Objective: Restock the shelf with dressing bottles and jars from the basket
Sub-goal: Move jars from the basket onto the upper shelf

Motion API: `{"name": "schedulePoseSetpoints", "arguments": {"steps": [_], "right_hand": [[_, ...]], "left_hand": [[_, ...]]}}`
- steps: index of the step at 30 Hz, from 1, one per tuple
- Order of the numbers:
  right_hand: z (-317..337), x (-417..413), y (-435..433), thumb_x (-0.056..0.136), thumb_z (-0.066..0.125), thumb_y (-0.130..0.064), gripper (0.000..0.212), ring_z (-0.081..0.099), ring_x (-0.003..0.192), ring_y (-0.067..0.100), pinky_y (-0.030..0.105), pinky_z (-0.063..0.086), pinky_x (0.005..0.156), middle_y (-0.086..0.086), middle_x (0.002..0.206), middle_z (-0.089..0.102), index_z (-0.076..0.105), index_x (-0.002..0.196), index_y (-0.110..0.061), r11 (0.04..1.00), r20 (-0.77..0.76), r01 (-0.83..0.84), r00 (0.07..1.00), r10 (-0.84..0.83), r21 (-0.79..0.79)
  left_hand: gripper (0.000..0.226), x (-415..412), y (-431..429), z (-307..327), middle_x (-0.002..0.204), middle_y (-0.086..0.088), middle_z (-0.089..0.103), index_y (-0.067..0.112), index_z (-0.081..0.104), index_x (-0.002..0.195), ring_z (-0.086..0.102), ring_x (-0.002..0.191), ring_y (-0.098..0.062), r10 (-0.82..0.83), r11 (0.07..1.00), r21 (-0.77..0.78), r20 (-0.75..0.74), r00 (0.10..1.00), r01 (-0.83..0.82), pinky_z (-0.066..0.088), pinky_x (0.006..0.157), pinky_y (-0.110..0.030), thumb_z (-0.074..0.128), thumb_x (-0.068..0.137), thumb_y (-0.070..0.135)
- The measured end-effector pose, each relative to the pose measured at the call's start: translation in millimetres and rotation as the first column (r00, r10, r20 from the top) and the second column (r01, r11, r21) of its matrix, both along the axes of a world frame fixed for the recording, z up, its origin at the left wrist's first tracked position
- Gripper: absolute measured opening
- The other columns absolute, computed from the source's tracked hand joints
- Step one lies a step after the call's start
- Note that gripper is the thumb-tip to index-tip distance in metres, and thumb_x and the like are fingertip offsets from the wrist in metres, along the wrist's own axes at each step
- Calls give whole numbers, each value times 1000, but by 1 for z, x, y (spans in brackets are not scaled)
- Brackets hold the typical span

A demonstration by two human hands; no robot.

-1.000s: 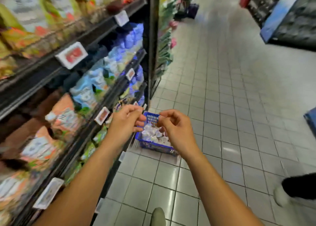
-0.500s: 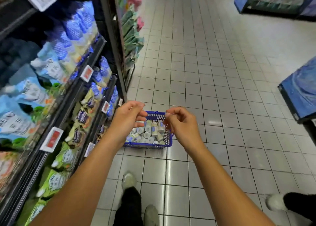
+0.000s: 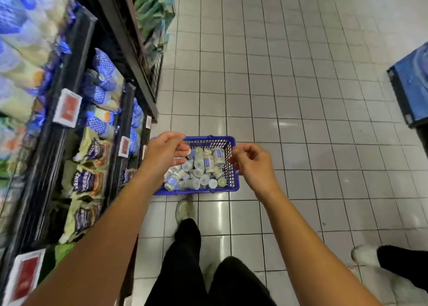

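a: where is the basket (image 3: pixel 233 178)?
b: on the tiled floor (image 3: pixel 289 97), just beside the foot of the shelf (image 3: pixel 69 111) that runs along the left. it is blue with mesh walls, and it sits right ahead of the person's shoe (image 3: pixel 185 209).
a: and the jars (image 3: pixel 200 169)?
b: all inside the basket, in a loose heap. they are small, with white lids and blue and white labels. some stand upright and some lie on their sides.
a: the hands?
b: both arms reach forward over the basket. the left hand (image 3: pixel 163 152) shows across the basket's left edge. its fingers (image 3: pixel 178 150) are loosely curled and relaxed, with nothing in them. the right hand (image 3: pixel 252 164) shows across the right wall. its fingers (image 3: pixel 240 151) are bent in further, thumb close to forefinger, and i cannot tell whether they pinch anything.
a: what is on the shelf?
b: bags (image 3: pixel 102 81), blue and white on the higher tier, green and purple lower down, all blurred. red and white price tags (image 3: pixel 67 108) sit on the front rails.
a: anything else?
b: black trousers (image 3: pixel 185 247) at the bottom, another person's white shoe (image 3: pixel 363 254) at the lower right, well apart from the basket, and a blue display (image 3: pixel 412 83) at the right edge.
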State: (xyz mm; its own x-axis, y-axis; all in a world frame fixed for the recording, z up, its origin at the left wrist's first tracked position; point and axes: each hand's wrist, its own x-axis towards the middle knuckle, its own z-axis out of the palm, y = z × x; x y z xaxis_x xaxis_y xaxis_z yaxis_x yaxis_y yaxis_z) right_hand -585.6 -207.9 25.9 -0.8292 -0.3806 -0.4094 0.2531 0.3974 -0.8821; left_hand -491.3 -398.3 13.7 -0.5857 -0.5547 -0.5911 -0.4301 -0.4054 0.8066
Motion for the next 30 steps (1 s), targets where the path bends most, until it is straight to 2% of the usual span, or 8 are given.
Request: {"name": "schedulePoseSetpoints", "arguments": {"steps": [5, 11, 17, 20, 24, 27, 28, 30], "right_hand": [[-58, -35, -17, 98, 57, -10, 9, 62, 59, 0, 15, 49, 54, 5, 78, 68, 66, 95, -10, 996, 78, 43, 996, -49, 76], [-168, -70, -28, 98, 56, -8, 13, 61, 55, -2, 15, 50, 52, 2, 76, 67, 64, 89, -11, 982, 167, 62, 982, -92, 178], [-293, -86, -31, 95, 56, -9, 16, 61, 54, 3, 22, 53, 55, 2, 72, 67, 62, 81, -15, 968, 244, -25, 969, -38, 250], [-351, -91, -34, 96, 55, -10, 19, 60, 59, 11, 28, 50, 56, 8, 77, 68, 62, 80, -16, 959, 282, -70, 959, -10, 274], [-420, -96, -39, 97, 54, -10, 25, 58, 66, 21, 36, 49, 63, 16, 82, 68, 60, 74, -19, 944, 325, -126, 945, 21, 305], [-466, -99, -45, 96, 54, -9, 23, 57, 66, 24, 38, 48, 61, 16, 81, 67, 59, 75, -19, 933, 342, -144, 939, 25, 329], [-481, -100, -48, 95, 55, -8, 20, 57, 68, 24, 38, 48, 63, 14, 82, 66, 58, 78, -18, 928, 345, -154, 938, 29, 341], [-509, -103, -53, 93, 59, -8, 11, 59, 73, 23, 37, 51, 69, 8, 83, 64, 57, 85, -15, 916, 349, -166, 937, 30, 366]], "left_hand": [[8, -29, -27, -63, 74, 0, 71, 20, 66, 94, 65, 64, -10, -57, 997, 48, 112, 992, 52, 56, 61, -25, 59, 97, 24], [10, -52, -37, -178, 66, 5, 71, 21, 67, 92, 67, 58, -8, -88, 992, 106, 254, 963, 63, 55, 53, -24, 61, 94, 29], [11, -60, -37, -302, 64, 4, 72, 20, 65, 95, 67, 57, -8, -75, 988, 153, 381, 922, 17, 53, 50, -23, 61, 93, 30], [12, -63, -34, -358, 72, -1, 70, 17, 63, 95, 65, 62, -13, -86, 985, 170, 443, 892, 11, 54, 53, -25, 59, 95, 28], [12, -75, -27, -419, 79, -5, 66, 16, 60, 89, 64, 69, -18, -118, 979, 205, 507, 854, 14, 53, 57, -28, 56, 97, 24], [16, -90, -23, -458, 75, -6, 60, 15, 58, 82, 59, 65, -19, -111, 982, 186, 500, 859, 19, 54, 53, -26, 55, 97, 18], [16, -96, -22, -469, 75, -6, 59, 16, 57, 81, 58, 65, -18, -108, 984, 175, 500, 859, 22, 56, 55, -26, 56, 97, 18], [9, -107, -21, -493, 84, -6, 61, 19, 57, 89, 60, 72, -19, -105, 989, 146, 528, 842, 32, 60, 71, -36, 59, 95, 26]]}}
